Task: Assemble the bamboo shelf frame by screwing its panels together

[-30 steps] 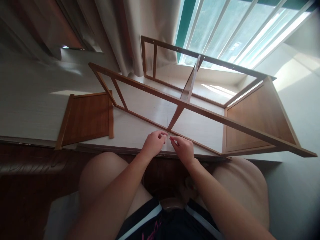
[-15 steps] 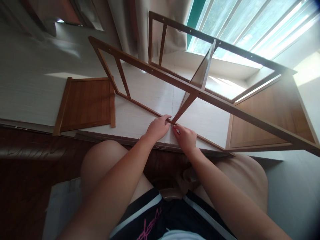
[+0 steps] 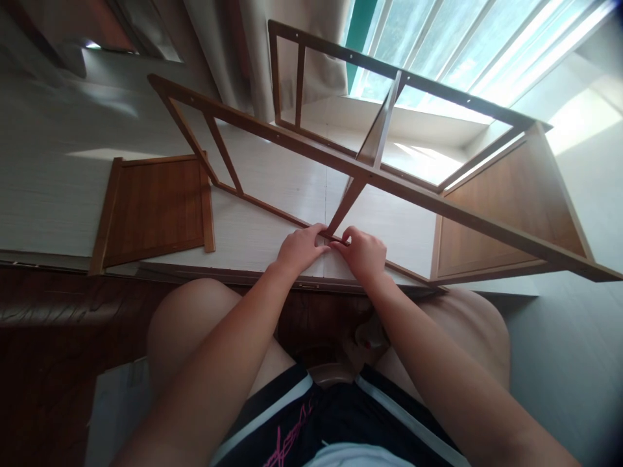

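Observation:
A brown wooden frame (image 3: 272, 131) stands on its side on the pale surface, with two long open sides, a middle divider (image 3: 377, 133) and a solid end panel (image 3: 516, 207) at the right. My left hand (image 3: 299, 251) is closed around its near lower rail, just left of where a short upright meets it. On the other side of that joint my right hand (image 3: 366, 258) pinches the same rail, thumb and index finger curled close to it. Anything small between those fingertips is hidden.
A separate wooden panel (image 3: 156, 211) lies on the pale surface (image 3: 253, 224) at the left. Behind the frame are curtains (image 3: 253, 58) and a bright barred window (image 3: 438, 52). My knees are close to the surface's front edge, with a dark floor (image 3: 43, 363) below.
The view has shifted slightly, so the frame and panel appear farther left. My right hand has moved up onto the rail, its index finger now bent over it. My left hand stays by the joint.

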A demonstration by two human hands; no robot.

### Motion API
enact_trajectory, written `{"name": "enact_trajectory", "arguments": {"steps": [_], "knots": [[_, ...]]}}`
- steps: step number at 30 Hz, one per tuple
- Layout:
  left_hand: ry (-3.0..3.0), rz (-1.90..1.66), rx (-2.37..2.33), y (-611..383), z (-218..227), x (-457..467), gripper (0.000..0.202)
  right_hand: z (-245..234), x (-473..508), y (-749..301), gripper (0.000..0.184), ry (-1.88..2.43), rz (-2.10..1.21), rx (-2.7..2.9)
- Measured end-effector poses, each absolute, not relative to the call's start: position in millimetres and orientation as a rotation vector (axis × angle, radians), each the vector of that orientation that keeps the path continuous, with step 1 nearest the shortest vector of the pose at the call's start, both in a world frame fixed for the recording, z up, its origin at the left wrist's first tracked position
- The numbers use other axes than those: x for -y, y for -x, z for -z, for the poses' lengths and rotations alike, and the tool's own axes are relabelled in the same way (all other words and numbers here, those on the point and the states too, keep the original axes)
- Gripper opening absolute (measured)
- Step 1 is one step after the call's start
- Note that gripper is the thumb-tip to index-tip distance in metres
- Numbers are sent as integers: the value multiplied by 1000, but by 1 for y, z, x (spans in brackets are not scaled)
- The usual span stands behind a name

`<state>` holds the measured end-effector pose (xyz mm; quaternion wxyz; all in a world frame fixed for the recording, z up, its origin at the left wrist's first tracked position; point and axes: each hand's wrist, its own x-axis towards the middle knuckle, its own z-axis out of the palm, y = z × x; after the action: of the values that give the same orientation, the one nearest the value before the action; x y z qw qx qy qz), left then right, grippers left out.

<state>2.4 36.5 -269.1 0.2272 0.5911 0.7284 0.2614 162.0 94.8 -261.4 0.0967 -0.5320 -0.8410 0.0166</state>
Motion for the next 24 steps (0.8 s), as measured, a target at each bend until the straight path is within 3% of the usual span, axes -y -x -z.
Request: {"name": "enact_trajectory", "arguments": {"steps": [13,24], "knots": [[-1685,-659,-1909,7,265,-48,38,263,-123,-161,29,1412,-467,2624],[-1709,-624,-1914,9,265,-53,32,265,-130,-165,22,1306,-587,2629]]}}
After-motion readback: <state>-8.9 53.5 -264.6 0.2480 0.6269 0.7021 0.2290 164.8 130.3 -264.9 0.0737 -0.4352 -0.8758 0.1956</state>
